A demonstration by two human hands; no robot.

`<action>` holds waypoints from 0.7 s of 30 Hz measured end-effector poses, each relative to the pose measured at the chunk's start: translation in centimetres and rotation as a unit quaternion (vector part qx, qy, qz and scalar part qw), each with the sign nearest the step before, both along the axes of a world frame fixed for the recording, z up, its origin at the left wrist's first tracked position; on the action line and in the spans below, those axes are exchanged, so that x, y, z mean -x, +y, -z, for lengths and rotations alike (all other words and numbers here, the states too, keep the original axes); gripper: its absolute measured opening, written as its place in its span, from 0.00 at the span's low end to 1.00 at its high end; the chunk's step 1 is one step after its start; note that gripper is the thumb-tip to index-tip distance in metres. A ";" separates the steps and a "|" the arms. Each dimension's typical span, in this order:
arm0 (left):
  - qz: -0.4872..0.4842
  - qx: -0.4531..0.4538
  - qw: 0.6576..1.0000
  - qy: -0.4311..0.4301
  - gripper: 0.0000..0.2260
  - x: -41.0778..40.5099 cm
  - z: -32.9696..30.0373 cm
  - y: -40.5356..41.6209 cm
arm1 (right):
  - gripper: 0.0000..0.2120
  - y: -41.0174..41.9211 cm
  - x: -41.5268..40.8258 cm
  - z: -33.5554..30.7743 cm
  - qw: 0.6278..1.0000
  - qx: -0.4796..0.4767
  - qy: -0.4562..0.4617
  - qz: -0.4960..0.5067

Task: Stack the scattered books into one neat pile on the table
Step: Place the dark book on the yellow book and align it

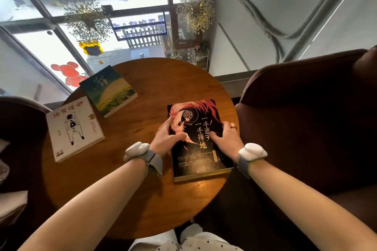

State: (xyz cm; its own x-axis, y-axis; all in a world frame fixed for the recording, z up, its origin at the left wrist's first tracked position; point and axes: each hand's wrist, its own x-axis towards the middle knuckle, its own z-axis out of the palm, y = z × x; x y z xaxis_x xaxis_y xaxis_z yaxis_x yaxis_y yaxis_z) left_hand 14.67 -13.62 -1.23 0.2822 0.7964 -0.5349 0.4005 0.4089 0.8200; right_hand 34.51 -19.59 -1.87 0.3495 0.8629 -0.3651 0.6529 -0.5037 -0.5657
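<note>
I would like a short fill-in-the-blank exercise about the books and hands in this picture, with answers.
1. The round wooden table holds ____ books.
2. Both hands rest on the ____ book.
3. The white book lies nearest the person's ____ hand.
4. The right hand wears a ____ on one finger.

Answers: three; black; left; ring

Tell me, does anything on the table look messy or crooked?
Yes. The three books lie apart, each turned differently: the white cartoon-cover book pokes over the round wooden table edge, like the green painted-cover book. Both hands rest on the black and red book.
</note>
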 end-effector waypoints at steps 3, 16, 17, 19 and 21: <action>0.124 -0.071 0.983 0.114 0.43 0.8 -0.3 -0.8 | 0.40 -0.5 0.9 0.0 0.995 -0.035 -0.076 -0.058; 0.384 -0.214 0.873 0.212 0.49 3.9 1.8 -5.5 | 0.62 -5.7 -2.7 2.1 0.964 0.001 0.082 -0.253; 0.387 -0.223 0.869 0.215 0.49 3.9 1.8 -5.6 | 0.62 -6.0 -2.8 2.3 0.961 -0.005 0.074 -0.265; 0.388 -0.243 0.861 0.222 0.47 3.9 2.0 -5.6 | 0.59 -6.1 -3.0 2.5 0.959 -0.008 0.060 -0.277; 0.385 -0.257 0.857 0.225 0.46 3.9 2.1 -5.7 | 0.57 -6.2 -3.1 2.5 0.961 -0.002 0.058 -0.270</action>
